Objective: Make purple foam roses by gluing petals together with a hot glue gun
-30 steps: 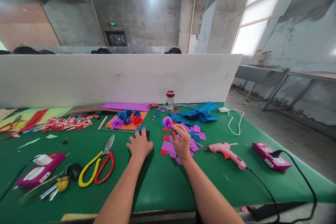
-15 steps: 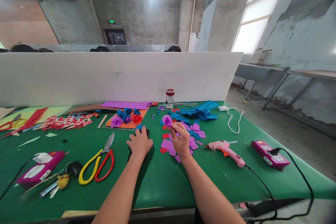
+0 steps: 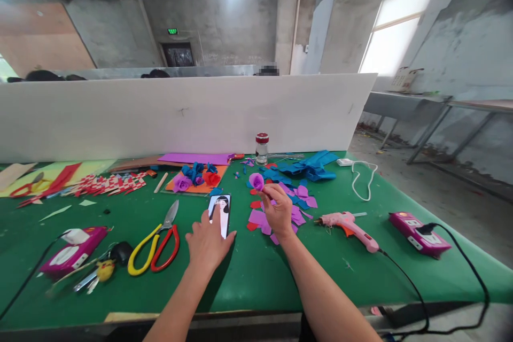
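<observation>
My right hand (image 3: 276, 211) pinches a purple foam rose (image 3: 256, 180) and holds it up above a scatter of purple and red foam pieces (image 3: 298, 208) on the green table (image 3: 256, 272). My left hand (image 3: 208, 243) rests on the table with its fingers spread, one fingertip touching the lit screen of a phone (image 3: 221, 212) that lies flat. Yellow and red scissors (image 3: 154, 243) lie just left of that hand.
A pink glue gun (image 3: 348, 223) with a black cord lies right of my hands, a magenta box (image 3: 419, 226) beyond it. An orange sheet with finished foam roses (image 3: 196, 177), a small jar (image 3: 262, 148), blue foam scraps (image 3: 310, 166) and a white partition (image 3: 180, 115) stand behind. Another magenta box (image 3: 72, 251) sits left.
My left hand has drawn back toward me, uncovering the phone, whose screen is now lit. My right hand still holds the purple rose in about the same place.
</observation>
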Tool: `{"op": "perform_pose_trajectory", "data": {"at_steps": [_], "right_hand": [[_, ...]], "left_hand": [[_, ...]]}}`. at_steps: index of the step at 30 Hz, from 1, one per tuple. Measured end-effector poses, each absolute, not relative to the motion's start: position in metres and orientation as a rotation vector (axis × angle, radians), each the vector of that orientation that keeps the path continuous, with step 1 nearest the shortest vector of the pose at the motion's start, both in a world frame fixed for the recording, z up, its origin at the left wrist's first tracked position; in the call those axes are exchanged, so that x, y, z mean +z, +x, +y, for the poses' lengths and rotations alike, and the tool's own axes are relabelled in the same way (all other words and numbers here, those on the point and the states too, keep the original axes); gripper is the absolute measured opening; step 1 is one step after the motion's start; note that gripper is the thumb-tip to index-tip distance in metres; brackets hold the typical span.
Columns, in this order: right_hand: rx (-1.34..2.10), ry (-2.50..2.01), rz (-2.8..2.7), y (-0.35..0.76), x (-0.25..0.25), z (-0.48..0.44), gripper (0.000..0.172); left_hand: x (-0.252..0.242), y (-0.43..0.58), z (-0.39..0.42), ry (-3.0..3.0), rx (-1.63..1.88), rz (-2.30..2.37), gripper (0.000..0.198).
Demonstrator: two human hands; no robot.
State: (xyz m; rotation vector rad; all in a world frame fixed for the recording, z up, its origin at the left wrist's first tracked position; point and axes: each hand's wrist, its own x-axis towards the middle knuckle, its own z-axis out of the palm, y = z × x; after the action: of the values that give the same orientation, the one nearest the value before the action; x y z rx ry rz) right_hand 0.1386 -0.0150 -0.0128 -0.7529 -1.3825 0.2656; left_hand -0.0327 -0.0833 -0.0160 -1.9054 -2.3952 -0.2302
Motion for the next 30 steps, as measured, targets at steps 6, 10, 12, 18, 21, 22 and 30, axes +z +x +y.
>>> {"op": "perform_pose_trajectory", "data": {"at_steps": [6, 10, 12, 18, 21, 22, 30], "right_hand": [[0.257, -0.747, -1.372, 0.139, -0.014, -0.014, 0.015], [0.272, -0.727, -1.372, 0.138, -0.015, -0.014, 0.015], [0.274, -0.723, -1.37, 0.138, -0.015, -0.013, 0.015], [0.28, -0.738, -1.376, 0.139, -0.015, -0.013, 0.015], [0.277, -0.742, -1.379, 0.14, -0.015, -0.013, 0.015], [0.274, -0.744, -1.379, 0.14, -0.015, -0.013, 0.015], [0.288, -0.761, -1.368, 0.14, -0.014, -0.012, 0.014]], "left_hand": [[-0.021, -0.032, -0.08, -1.863, -0.282, -2.352, 0.066], [-0.022, -0.033, -0.072, -1.855, -0.301, -2.347, 0.067], [-0.021, -0.031, -0.065, -1.86, -0.299, -2.347, 0.067], [-0.016, -0.02, -0.033, -1.85, -0.323, -2.36, 0.063], [-0.017, -0.013, -0.014, -1.847, -0.343, -2.372, 0.062], [-0.018, -0.011, -0.009, -1.848, -0.351, -2.372, 0.061], [-0.001, -0.036, 0.007, -2.032, -0.581, -2.235, 0.048]]}}
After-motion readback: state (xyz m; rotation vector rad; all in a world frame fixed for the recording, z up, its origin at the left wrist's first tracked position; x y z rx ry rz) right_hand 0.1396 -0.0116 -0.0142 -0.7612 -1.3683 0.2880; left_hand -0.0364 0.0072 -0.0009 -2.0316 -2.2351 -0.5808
